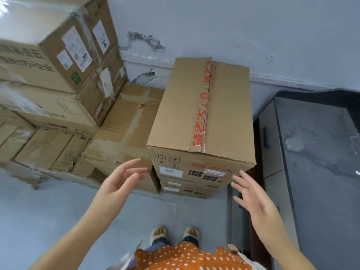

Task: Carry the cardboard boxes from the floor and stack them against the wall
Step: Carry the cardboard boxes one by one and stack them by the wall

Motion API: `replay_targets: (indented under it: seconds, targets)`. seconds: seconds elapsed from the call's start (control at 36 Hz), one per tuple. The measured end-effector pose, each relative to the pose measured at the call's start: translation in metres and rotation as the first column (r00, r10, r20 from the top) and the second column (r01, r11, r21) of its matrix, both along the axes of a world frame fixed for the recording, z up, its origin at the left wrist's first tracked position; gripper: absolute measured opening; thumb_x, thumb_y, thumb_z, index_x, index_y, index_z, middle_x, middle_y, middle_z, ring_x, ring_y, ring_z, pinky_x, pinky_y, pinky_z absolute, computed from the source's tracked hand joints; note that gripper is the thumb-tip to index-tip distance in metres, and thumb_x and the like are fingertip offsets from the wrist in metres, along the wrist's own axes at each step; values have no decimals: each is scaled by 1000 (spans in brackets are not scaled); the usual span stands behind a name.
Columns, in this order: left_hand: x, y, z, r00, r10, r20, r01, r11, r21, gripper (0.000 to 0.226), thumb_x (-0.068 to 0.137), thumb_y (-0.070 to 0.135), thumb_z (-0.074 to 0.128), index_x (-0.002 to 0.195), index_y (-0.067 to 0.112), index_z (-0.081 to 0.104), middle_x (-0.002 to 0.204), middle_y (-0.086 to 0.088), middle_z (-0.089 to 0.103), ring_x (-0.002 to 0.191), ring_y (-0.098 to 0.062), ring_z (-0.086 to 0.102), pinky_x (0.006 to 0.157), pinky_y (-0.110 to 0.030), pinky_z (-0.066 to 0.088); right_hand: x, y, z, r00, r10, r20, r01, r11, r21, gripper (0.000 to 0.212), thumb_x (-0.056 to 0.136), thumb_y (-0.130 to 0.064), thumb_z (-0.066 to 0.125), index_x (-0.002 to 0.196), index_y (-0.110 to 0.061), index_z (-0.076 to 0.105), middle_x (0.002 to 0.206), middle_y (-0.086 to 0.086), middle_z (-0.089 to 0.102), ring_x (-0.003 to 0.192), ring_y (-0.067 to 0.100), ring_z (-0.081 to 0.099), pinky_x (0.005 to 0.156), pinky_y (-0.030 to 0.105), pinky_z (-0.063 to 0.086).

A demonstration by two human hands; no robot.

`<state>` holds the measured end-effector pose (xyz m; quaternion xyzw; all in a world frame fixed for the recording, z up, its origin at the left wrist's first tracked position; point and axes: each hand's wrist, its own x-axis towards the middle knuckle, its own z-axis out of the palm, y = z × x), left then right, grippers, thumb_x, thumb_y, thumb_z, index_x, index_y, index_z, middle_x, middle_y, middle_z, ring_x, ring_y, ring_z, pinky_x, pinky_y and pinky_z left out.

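Brown box [183, 106] – red-lettered tape [204, 106]; orange top [187, 258] – white dots; pale grey wall [233, 26]; dark grey desk [319, 152].

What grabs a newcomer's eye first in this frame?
The tall box with red printed tape, centre frame, sitting on a matching box near the wall. Then the left hand and right hand, open on either side of it, and the taller box pile at left.

We see a pale blue-grey wall [233, 26] with peeling paint patches [146, 41] low on it, above the baseboard. Below the wall, grey tiled floor [48, 201]. Right of the floor, a dark grey cabinet [315, 152] with a dusty top.
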<state>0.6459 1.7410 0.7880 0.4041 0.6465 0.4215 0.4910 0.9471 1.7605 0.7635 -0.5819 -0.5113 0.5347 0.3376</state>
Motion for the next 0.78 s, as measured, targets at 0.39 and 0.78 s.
replay_targets:
  seconds: [0.39,0.78]
  targets:
    - [14,-27,-18,997,-5,82,1,999,53,38,81,27,52,117,20,61,103,-1,72,99,-16,67,89,-33,51,-30,-54,-12,978,-206,-39,203,976,-83,91,50,-93,53,128,-46,44,124,-33,55,117,-6,54,105,39,43]
    - [-97,22,-10,837,-546,44,540,836,99,62,62,78,65,111,41,66,110,-1,71,105,-18,66,90,-34,51,-189,-156,-29,490,-860,-143,868,496,-11,89,48,-92,58,118,-38,52,113,-27,65,106,-2,62,93,19,49]
